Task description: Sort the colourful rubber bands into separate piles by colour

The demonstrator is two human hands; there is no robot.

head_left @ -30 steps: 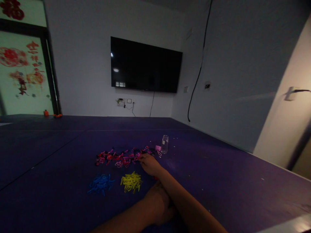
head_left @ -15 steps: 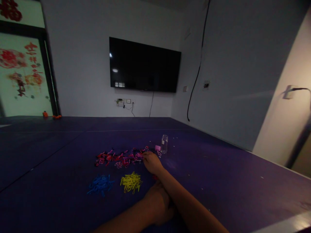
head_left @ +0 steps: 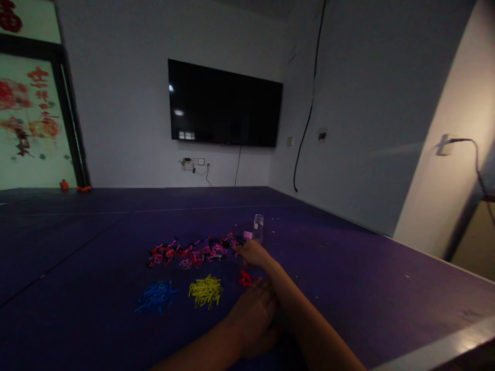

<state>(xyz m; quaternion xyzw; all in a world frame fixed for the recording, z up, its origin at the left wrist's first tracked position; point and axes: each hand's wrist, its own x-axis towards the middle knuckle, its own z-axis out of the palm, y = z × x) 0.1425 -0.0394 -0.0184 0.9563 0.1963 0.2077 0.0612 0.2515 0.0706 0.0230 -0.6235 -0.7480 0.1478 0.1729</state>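
Small hair elastics lie on the dark purple surface in separate piles. The widest one, a mixed pile [head_left: 193, 252] of pink, red and black elastics, spreads out at its right end close to my right hand [head_left: 253, 252]. That hand's fingers are pinched together, and whatever is between them is too small to make out. Nearer me, a little red pile [head_left: 245, 279] sits just beyond the fingertips of my left hand [head_left: 257, 306], which rests palm down with loosely extended fingers. My right forearm passes close by the left hand. Left of it are a yellow pile [head_left: 206, 291] and a blue pile [head_left: 157, 297].
A clear plastic jar [head_left: 258, 228] stands behind my right hand, beside a pink lid-like piece [head_left: 248, 235]. Tiny white bits are scattered to the right. A television [head_left: 226, 105] hangs on the far wall, and a black cable [head_left: 305, 134] runs down the right wall.
My right hand has drawn back to the right from the mixed pile. My left hand's fingers now show more, and the small red pile has come into view. The camera has turned slightly right.
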